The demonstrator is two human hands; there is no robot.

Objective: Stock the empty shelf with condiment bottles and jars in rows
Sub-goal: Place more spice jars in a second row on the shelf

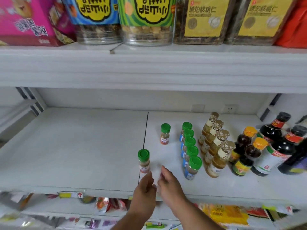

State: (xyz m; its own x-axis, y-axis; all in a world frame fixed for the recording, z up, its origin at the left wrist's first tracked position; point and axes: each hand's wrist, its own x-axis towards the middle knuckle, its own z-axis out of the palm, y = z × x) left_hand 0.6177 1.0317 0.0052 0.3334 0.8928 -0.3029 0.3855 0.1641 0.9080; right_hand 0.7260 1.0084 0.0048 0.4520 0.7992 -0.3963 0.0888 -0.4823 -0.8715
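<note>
I see a smooth white shelf [74,146], flat and matte, with a thin dark seam running front to back down its middle. My left hand [144,188] sits at the front lip with fingers curled loosely inward, holding nothing; its fingertips are just below a small cylindrical spice jar [143,161], clear-walled with tan powder inside and a ribbed green plastic cap, though the blur keeps me from telling if they touch. My right hand [169,181] is beside it, fingers partly spread and empty. A second jar with a green cap [165,136] stands alone farther back. To its right runs a front-to-back row of five blue-labelled green-capped jars [189,146], then a row of four slim amber bottles [214,145] with patterned pale tops, then squat dark sauce bottles with orange caps [249,150], and tall glossy black bottles [279,140] at the right edge.
</note>
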